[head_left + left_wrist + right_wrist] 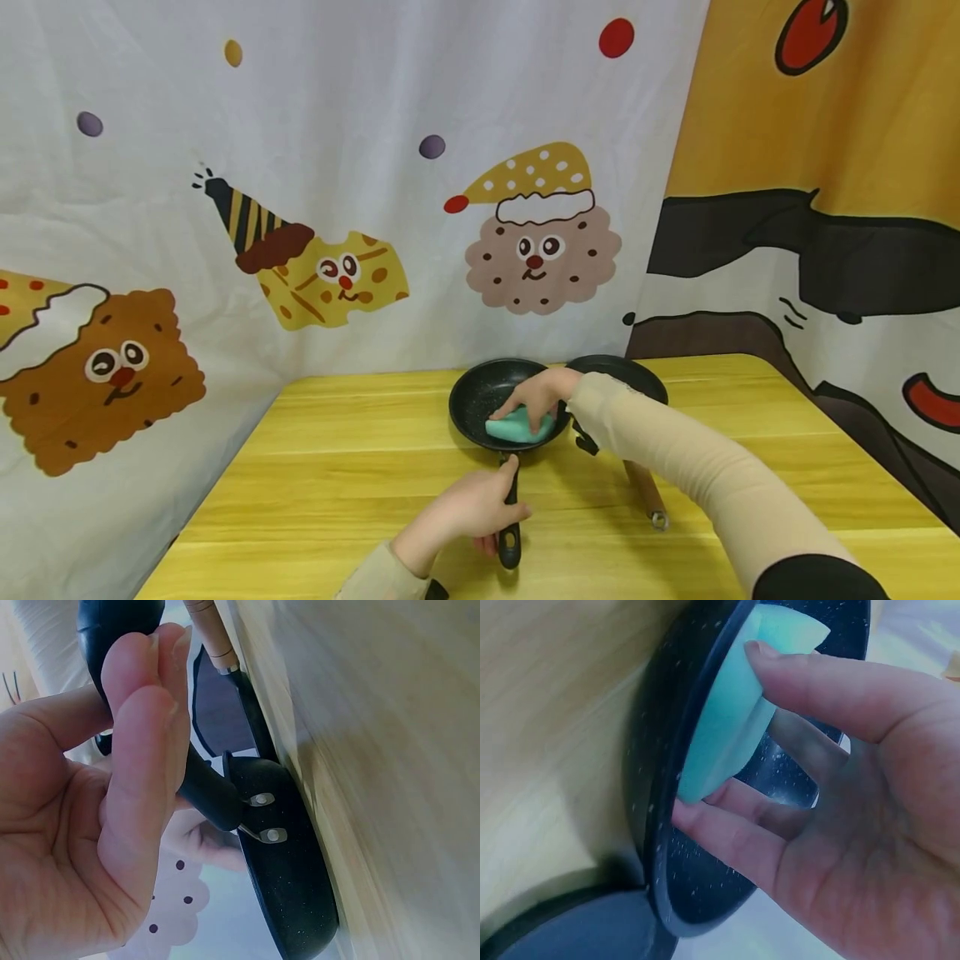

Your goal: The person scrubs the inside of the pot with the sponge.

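Observation:
A black speckled frying pan (474, 400) stands near the table's far edge, its black handle (509, 543) pointing toward me. My left hand (476, 502) grips that handle, with the thumb lying along the top. In the left wrist view, the fingers (142, 772) curl past the handle, and two metal rivets join it to the pan's wall. Inside the pan, my right hand (538, 396) holds a soft teal cloth (510, 428) against the near side. The right wrist view shows the cloth (724, 712) folded between thumb and fingers, close to the rim.
Right beside the first pan, a second dark pan (626, 372) with a wooden handle (645, 493) lies partly hidden under my right forearm. Both stand on a yellow wood-grain table (337, 467). A printed curtain (360, 92) hangs behind the table.

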{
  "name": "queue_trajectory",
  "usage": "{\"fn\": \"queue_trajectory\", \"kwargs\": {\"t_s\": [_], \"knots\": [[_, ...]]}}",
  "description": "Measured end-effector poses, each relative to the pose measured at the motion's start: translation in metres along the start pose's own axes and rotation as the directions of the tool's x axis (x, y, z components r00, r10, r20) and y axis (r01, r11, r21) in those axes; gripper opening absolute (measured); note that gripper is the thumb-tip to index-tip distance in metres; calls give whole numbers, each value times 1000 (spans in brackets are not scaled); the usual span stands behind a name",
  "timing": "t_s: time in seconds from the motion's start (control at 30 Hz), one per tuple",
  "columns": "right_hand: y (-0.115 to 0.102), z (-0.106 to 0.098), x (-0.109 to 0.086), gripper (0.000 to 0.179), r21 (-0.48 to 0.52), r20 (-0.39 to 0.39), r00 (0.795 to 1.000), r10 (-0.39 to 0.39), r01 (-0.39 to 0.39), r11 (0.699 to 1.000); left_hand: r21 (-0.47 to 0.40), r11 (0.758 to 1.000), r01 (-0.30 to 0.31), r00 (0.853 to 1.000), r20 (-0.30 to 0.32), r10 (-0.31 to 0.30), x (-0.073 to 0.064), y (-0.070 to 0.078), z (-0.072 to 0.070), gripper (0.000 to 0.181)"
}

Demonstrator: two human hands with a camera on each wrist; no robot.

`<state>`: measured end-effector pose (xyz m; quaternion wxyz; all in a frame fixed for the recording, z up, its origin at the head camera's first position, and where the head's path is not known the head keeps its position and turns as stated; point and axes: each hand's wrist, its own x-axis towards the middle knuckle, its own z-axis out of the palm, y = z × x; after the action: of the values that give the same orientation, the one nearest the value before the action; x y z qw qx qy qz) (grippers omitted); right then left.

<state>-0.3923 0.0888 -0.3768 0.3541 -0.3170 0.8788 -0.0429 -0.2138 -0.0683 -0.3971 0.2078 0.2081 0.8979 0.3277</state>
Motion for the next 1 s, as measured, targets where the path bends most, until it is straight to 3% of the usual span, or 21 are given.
{"fn": "queue_trajectory", "kwargs": {"t_s": [0.13,0.37,0.53,0.63,0.83,1.0], "knots": [[-4,3,4,71,-1,-15,1000,-27,27,1000,-9,1000,-2,1000,10,2,0,0,0,77],[-16,13,15,67,-106,-151,985,-86,70,992,-9,1000,-1,1000,13,2,0,0,-1,78],[-21,19,23,68,-114,-213,969,-123,100,988,103,995,-9,1000,-14,11,-1,3,0,78],[-26,22,28,69,-85,-235,966,-109,91,992,178,984,-19,999,-25,24,-2,5,0,77],[-39,19,36,69,-71,-262,965,-31,13,997,137,990,-25,999,-25,29,-2,7,1,78],[-45,17,44,71,-52,-282,959,38,-55,997,180,983,-36,998,-35,43,0,7,2,78]]}}
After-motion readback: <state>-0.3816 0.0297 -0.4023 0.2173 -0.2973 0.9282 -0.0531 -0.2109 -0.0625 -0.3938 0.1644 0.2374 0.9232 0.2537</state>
